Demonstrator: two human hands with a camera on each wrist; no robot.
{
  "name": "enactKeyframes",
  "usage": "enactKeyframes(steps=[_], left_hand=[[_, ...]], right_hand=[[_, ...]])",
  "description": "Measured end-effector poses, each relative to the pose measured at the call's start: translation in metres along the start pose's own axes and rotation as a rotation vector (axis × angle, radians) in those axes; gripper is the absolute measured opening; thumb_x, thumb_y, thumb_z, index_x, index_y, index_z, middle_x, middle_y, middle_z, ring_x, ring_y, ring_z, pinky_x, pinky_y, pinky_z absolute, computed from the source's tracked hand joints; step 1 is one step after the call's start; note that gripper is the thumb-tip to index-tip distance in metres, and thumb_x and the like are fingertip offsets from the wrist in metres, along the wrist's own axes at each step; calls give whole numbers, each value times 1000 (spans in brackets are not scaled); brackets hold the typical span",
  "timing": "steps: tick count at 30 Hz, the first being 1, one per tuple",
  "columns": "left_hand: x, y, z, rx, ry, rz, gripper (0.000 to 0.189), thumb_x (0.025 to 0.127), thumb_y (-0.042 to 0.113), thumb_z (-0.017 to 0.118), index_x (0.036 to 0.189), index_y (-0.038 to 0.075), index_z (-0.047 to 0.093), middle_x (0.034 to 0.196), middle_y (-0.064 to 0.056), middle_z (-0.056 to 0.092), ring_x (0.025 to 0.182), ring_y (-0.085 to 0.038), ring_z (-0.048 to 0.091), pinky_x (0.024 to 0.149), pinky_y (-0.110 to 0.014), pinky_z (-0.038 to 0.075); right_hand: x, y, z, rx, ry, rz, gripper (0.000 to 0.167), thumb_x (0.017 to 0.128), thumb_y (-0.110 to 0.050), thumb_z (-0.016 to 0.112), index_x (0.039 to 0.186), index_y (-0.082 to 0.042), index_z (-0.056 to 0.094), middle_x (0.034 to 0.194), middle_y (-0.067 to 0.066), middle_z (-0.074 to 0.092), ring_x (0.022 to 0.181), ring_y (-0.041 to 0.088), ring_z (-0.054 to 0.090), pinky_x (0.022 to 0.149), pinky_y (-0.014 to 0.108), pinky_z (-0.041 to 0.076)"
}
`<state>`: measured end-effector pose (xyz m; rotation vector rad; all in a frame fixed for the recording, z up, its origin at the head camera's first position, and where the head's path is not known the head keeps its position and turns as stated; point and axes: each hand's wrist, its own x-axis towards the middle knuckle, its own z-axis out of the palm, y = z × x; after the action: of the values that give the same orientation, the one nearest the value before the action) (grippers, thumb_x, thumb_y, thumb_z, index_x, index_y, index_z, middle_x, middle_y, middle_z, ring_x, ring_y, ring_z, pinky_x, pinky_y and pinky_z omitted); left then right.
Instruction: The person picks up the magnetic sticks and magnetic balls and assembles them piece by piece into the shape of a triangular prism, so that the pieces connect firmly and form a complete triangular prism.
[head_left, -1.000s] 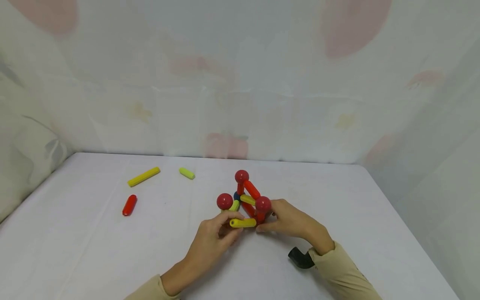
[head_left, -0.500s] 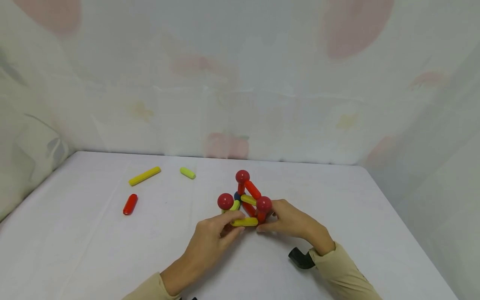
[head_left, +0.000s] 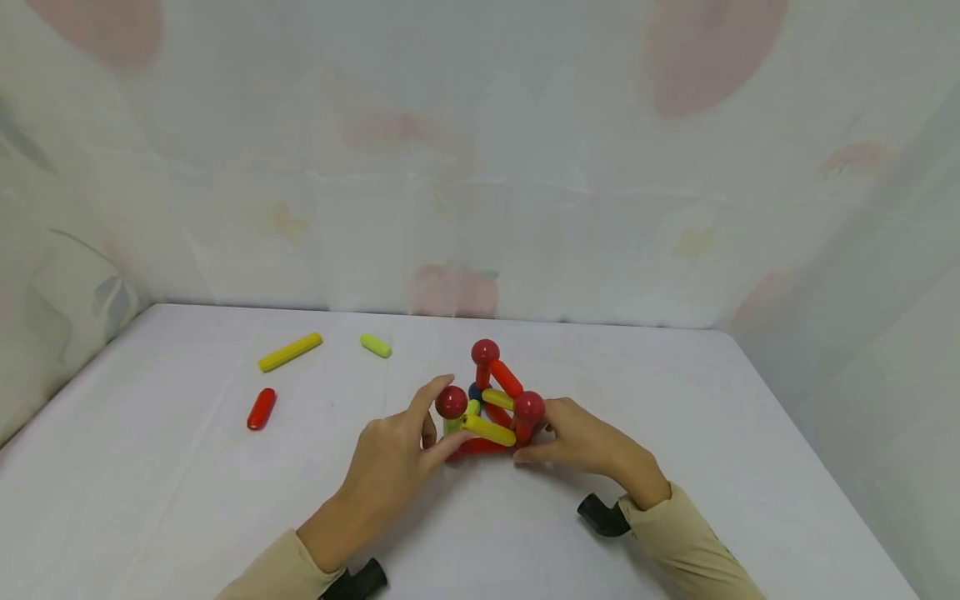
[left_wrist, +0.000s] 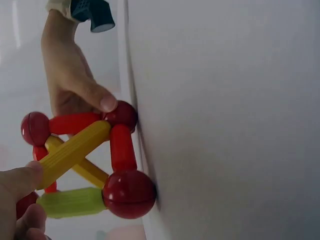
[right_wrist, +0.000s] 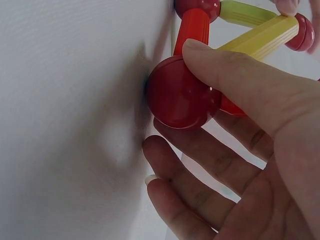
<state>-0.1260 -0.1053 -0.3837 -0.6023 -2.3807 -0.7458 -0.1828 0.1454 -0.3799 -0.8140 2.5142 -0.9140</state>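
Observation:
A toy frame of magnetic sticks and balls stands mid-table, with red balls on its upper corners. My left hand [head_left: 382,467] is at its left side, thumb on the end of a long yellow magnetic stick [head_left: 489,430], index finger by the upper left red ball [head_left: 452,402]. In the left wrist view that yellow stick [left_wrist: 75,152] slants across one face, its other end at a lower red ball [left_wrist: 123,115]. My right hand [head_left: 592,446] grips the frame's lower right corner. The right wrist view shows its thumb over the lower red ball [right_wrist: 180,95], fingers behind.
To the left lie a loose yellow stick [head_left: 289,352], a red stick [head_left: 261,409] and a short lime-green stick [head_left: 375,345]. Dark wrist-camera pieces [head_left: 602,515] show beside the sleeves. A pale patterned cloth [head_left: 465,167] hangs behind the white table [head_left: 187,500].
The left end of the yellow stick has risen toward the upper left red ball. My left fingers have spread up and left around that ball. The right hand has stayed put.

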Motion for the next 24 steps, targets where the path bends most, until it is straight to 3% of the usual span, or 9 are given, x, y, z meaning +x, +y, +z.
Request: enactKeyframes(steps=[5, 24], left_hand=[[2, -7, -3, 3, -28, -44, 60, 72, 23, 88, 124, 12, 60, 57, 11, 53, 46, 7, 28, 44, -12, 29], [7, -11, -14, -19, -120, -87, 55, 75, 21, 87, 124, 17, 65, 69, 6, 63, 56, 2, 42, 52, -14, 41]], right_hand=[[0, -1, 0, 4, -7, 14, 29, 83, -24, 80, 107, -12, 68, 96, -6, 72, 89, 11, 64, 81, 25, 53], [1, 1, 2, 3, -1, -7, 27, 83, -25, 81, 103, -13, 68, 93, -8, 70, 88, 12, 62, 80, 25, 52]])
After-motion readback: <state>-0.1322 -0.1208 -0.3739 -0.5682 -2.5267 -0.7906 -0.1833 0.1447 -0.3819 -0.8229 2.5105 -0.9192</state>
